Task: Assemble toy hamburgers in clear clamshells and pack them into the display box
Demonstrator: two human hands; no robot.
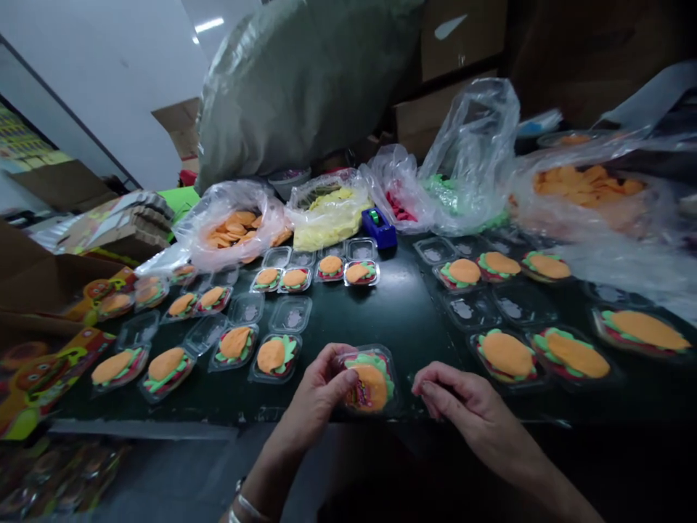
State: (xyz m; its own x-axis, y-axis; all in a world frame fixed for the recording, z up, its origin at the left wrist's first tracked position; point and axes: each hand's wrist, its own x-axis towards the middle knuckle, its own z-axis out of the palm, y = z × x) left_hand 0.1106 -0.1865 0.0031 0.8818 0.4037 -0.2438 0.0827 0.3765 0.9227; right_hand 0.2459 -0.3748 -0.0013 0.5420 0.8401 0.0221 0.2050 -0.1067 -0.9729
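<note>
My left hand (319,392) grips the left edge of a clear plastic clamshell (370,381) with a burger-shaped candy in it: orange bun, green and red layers. The clamshell sits at the near edge of the dark table (403,312). My right hand (462,399) rests just to the right of it, fingers curled, touching the table edge and holding nothing I can see.
Several filled and empty clamshells (272,356) lie in rows to the left and right (506,354). Plastic bags of orange pieces (239,229), yellow pieces (327,214), red and green pieces (435,189) line the back. A blue tape dispenser (378,225) stands mid-table. Cardboard boxes (33,290) on the left.
</note>
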